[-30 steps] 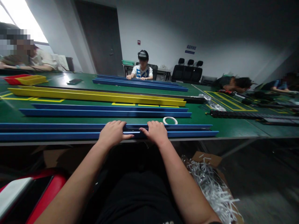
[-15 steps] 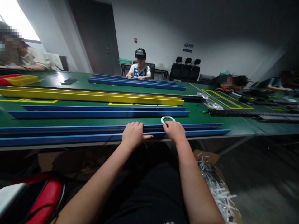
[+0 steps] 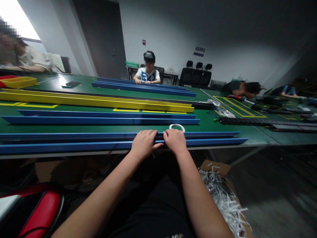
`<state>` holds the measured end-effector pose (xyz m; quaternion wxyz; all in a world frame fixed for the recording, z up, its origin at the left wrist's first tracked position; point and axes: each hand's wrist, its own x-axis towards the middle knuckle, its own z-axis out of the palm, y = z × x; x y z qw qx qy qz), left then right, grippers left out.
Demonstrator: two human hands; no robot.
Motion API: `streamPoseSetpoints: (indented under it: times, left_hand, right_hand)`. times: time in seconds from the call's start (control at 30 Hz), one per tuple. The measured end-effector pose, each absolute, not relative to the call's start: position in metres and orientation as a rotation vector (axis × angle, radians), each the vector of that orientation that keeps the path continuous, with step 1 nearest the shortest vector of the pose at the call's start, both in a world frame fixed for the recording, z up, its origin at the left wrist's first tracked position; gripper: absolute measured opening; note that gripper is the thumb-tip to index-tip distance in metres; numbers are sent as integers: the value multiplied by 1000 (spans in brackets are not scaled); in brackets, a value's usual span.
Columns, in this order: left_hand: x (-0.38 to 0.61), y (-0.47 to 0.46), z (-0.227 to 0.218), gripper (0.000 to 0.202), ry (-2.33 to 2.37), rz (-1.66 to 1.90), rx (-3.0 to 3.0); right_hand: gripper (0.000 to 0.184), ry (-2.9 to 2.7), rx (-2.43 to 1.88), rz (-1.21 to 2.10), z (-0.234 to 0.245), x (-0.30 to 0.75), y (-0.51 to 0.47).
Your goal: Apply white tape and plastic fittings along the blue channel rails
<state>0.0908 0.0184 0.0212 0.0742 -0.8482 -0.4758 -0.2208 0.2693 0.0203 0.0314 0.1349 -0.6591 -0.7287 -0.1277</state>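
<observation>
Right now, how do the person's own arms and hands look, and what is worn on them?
Both forearms are bare up to the frame's lower edge: no sleeves show. The left hand and the right hand wear no gloves, and no rings, watch or wristband can be seen. The fingers are short and rounded. Black clothing covers the lap between the arms.

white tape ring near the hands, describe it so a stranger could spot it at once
On the green table, find the nearest blue rail. Just beyond it, past the right hand, lies the white tape ring, the only small round white thing among long straight rails.
</observation>
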Motion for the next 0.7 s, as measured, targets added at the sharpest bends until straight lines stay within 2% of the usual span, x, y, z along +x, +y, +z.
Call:
streamPoseSetpoints:
  times: [0.33, 0.7]
  left_hand:
    - [-37, 34, 23, 78, -1680, -341, -2482]
    - [-46, 34, 20, 71, -1659, -382, -2412]
  right_hand:
    - [42, -2140, -1731, -331, 23, 194, 13]
    - [40, -2100, -1740, -275, 25, 197, 21]
